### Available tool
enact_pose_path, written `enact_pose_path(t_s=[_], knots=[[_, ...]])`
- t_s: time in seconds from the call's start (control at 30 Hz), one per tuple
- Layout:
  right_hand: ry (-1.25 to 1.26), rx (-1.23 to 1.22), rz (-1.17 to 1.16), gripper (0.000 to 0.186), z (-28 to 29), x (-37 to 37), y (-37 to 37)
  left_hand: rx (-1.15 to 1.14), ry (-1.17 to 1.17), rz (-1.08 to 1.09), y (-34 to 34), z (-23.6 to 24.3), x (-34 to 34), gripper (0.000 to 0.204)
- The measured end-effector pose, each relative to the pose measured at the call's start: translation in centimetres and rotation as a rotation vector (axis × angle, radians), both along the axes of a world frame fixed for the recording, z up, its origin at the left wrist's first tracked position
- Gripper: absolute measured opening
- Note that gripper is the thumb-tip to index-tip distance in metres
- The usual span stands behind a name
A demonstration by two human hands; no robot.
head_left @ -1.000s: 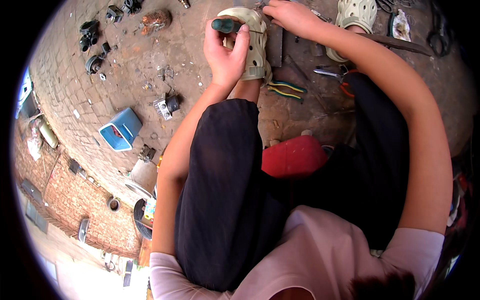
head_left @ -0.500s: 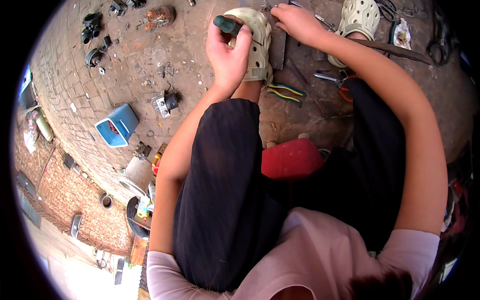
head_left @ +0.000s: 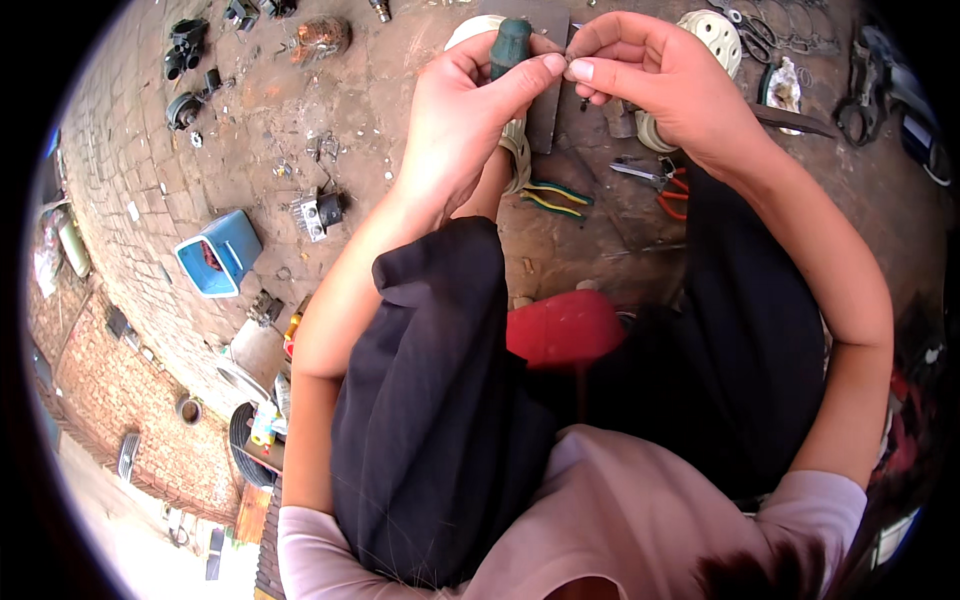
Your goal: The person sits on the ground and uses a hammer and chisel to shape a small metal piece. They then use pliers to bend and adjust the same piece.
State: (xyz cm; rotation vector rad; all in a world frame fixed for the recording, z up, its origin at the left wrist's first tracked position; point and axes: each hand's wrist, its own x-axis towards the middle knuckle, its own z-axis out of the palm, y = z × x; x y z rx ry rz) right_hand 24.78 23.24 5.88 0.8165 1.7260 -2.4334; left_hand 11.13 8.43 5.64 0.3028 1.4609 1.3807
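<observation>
Left hand (head_left: pixel 450 120) wraps a green handle (head_left: pixel 511 52), thumb stretched toward the right. Right hand (head_left: pixel 680 85) brings thumb and index tips up to the left thumb tip; anything between them is too small to tell. Cream clogs (head_left: pixel 712 40) on both feet, partly hidden by the hands. Dark flat bar (head_left: pixel 544 118) on the ground between the feet. Pliers (head_left: pixel 556 199) with yellow-green grips lie nearer the body, red stool (head_left: pixel 565 328) between the legs. Blue bin (head_left: pixel 238 243) tipped over, off to the left.

A head-worn fisheye looks down over lap (head_left: pixel 425 400) and floor (head_left: pixel 250 170).
</observation>
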Motion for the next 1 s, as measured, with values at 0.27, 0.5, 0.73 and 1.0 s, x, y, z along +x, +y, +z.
enact_pose_path(t_s=[0.27, 0.5, 0.73, 1.0], knots=[[0.070, -0.141, -0.135, 0.013, 3.7, 1.2, -0.3, 0.144, -0.058, -0.006, 0.5, 4.1, 0.8, 0.012], [0.049, -0.043, -0.062, 0.013, 3.6, 1.7, 0.0, 0.173, -0.193, 0.021, 0.3, 4.3, 0.6, 0.012], [0.107, 0.074, -0.120, 0.015, 4.2, 2.2, 0.1, 0.162, 0.074, -0.089, 0.3, 4.4, 0.8, 0.014], [0.444, 0.933, -0.094, 0.020, 5.1, 1.9, 0.1, 0.103, 0.121, -0.092, 0.5, 5.7, 1.1, 0.016]])
